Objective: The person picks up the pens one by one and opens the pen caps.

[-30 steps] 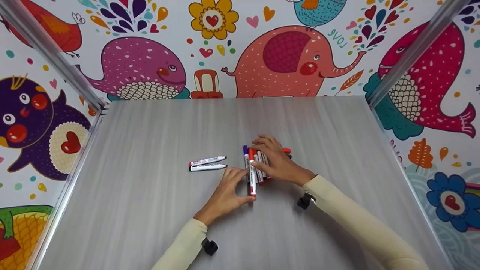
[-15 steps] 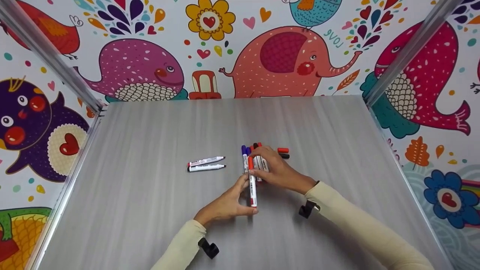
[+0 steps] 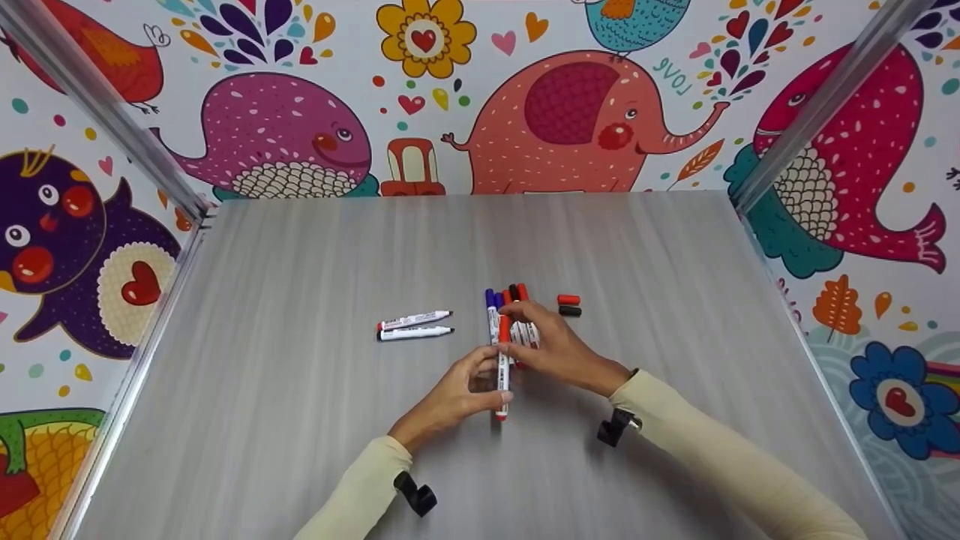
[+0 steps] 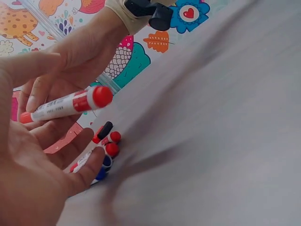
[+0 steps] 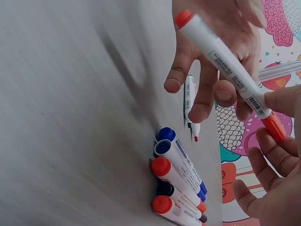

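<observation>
A white marker with a red cap (image 3: 502, 379) is held up over the table; its red end plug (image 4: 102, 96) faces the left wrist camera. My right hand (image 3: 553, 341) pinches it by the capped end between thumb and fingers, as the right wrist view shows. My left hand (image 3: 454, 394) is around the marker's lower part, fingers loosely bent and spread, thumb apart from them. In the right wrist view the marker passes in front of the left palm (image 5: 223, 42). Beneath the hands lies a row of capped markers (image 5: 181, 172) in blue, red and black, partly hidden in the head view.
Two uncapped markers (image 3: 415, 334), one red and one black, lie on the table left of the row. A loose red cap (image 3: 568, 299) and a black cap (image 3: 570, 310) lie to the right. Patterned walls (image 3: 300, 135) and metal posts (image 3: 832, 105) bound the grey table (image 3: 300, 247).
The held marker has come off the row toward the person, gripped by the right hand. Both hands have shifted slightly nearer, uncovering the loose caps and the row's cap ends.
</observation>
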`<state>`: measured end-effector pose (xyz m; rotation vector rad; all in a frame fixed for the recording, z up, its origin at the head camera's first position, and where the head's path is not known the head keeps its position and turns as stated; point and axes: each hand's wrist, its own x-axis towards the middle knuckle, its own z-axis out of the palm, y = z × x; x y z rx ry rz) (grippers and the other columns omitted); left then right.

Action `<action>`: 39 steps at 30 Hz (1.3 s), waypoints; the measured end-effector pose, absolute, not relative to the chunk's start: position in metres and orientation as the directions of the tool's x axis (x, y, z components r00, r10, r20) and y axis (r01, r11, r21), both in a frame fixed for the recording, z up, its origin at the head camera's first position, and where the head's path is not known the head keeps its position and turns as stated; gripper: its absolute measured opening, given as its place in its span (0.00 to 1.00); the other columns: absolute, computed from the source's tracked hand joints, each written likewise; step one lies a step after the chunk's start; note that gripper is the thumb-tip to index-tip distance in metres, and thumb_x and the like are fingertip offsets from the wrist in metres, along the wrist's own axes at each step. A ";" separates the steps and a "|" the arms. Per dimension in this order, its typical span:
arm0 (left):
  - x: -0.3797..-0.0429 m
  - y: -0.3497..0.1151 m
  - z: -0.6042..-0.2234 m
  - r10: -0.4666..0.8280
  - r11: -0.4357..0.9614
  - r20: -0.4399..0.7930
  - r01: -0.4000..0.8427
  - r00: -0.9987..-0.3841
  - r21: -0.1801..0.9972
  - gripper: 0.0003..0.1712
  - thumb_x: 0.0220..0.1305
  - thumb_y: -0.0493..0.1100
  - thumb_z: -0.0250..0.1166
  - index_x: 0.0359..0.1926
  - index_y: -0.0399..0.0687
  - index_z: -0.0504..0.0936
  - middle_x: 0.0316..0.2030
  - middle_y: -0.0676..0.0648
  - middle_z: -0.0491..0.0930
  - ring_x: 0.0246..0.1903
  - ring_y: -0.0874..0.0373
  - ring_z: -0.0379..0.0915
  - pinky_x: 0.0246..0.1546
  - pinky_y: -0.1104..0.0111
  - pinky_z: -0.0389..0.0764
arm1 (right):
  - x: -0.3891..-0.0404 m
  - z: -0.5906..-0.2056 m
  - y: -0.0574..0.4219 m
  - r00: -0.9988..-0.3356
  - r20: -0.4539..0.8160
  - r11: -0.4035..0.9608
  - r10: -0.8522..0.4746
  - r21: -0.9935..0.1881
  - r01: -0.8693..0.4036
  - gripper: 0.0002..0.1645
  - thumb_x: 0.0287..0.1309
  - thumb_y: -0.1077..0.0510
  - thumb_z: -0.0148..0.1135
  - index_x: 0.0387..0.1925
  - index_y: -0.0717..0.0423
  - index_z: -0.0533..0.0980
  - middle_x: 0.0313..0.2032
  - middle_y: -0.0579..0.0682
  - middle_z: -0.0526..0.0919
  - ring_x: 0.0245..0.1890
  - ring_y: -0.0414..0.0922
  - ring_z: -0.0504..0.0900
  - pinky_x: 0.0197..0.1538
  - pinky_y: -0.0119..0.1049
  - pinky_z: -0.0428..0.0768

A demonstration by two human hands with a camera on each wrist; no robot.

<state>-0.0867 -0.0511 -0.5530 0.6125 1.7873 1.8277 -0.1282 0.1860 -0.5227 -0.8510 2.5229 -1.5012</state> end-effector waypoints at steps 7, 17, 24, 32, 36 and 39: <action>-0.088 -0.053 -0.551 0.609 0.023 -0.031 -0.021 -0.793 1.000 0.35 0.74 0.44 0.71 0.74 0.35 0.72 0.65 0.31 0.82 0.65 0.35 0.80 0.70 0.42 0.75 | -0.126 -0.523 0.186 -0.851 0.196 0.376 -0.487 -0.832 -0.408 0.28 0.69 0.58 0.78 0.65 0.58 0.77 0.59 0.62 0.85 0.57 0.50 0.82 0.66 0.64 0.79; -0.097 -0.050 -0.546 0.553 0.163 -0.026 0.077 -0.833 0.984 0.22 0.74 0.42 0.72 0.64 0.40 0.83 0.56 0.35 0.87 0.53 0.50 0.84 0.61 0.49 0.80 | -0.121 -0.521 0.191 -0.871 0.171 0.364 -0.460 -0.859 -0.361 0.26 0.66 0.57 0.81 0.55 0.64 0.75 0.49 0.53 0.84 0.53 0.51 0.82 0.61 0.63 0.79; -0.106 -0.049 -0.538 0.528 0.237 0.035 0.187 -0.849 0.953 0.11 0.72 0.39 0.74 0.52 0.42 0.88 0.44 0.48 0.89 0.47 0.56 0.83 0.60 0.50 0.83 | -0.115 -0.523 0.191 -0.860 0.180 0.356 -0.477 -0.855 -0.377 0.19 0.68 0.60 0.78 0.52 0.61 0.77 0.44 0.48 0.84 0.45 0.62 0.81 0.47 0.42 0.80; -0.109 -0.049 -0.536 0.557 0.315 0.048 0.265 -0.829 0.911 0.09 0.71 0.38 0.75 0.49 0.44 0.89 0.43 0.52 0.87 0.46 0.58 0.81 0.60 0.54 0.83 | -0.109 -0.532 0.196 -0.844 0.191 0.357 -0.501 -0.843 -0.403 0.14 0.69 0.59 0.78 0.48 0.56 0.80 0.44 0.48 0.84 0.45 0.49 0.82 0.50 0.52 0.83; -0.110 -0.048 -0.536 0.570 0.359 0.048 0.301 -0.821 0.884 0.08 0.71 0.39 0.76 0.49 0.46 0.89 0.44 0.52 0.86 0.46 0.59 0.80 0.54 0.60 0.84 | -0.107 -0.535 0.199 -0.838 0.181 0.368 -0.514 -0.836 -0.406 0.13 0.70 0.58 0.77 0.49 0.54 0.81 0.46 0.47 0.84 0.47 0.45 0.81 0.55 0.46 0.84; -0.111 -0.047 -0.535 0.580 0.406 0.060 0.352 -0.812 0.843 0.09 0.71 0.39 0.76 0.49 0.46 0.89 0.43 0.51 0.86 0.44 0.59 0.78 0.47 0.65 0.82 | -0.106 -0.536 0.201 -0.833 0.173 0.378 -0.526 -0.829 -0.411 0.12 0.71 0.57 0.76 0.49 0.53 0.82 0.47 0.47 0.85 0.48 0.45 0.81 0.56 0.39 0.82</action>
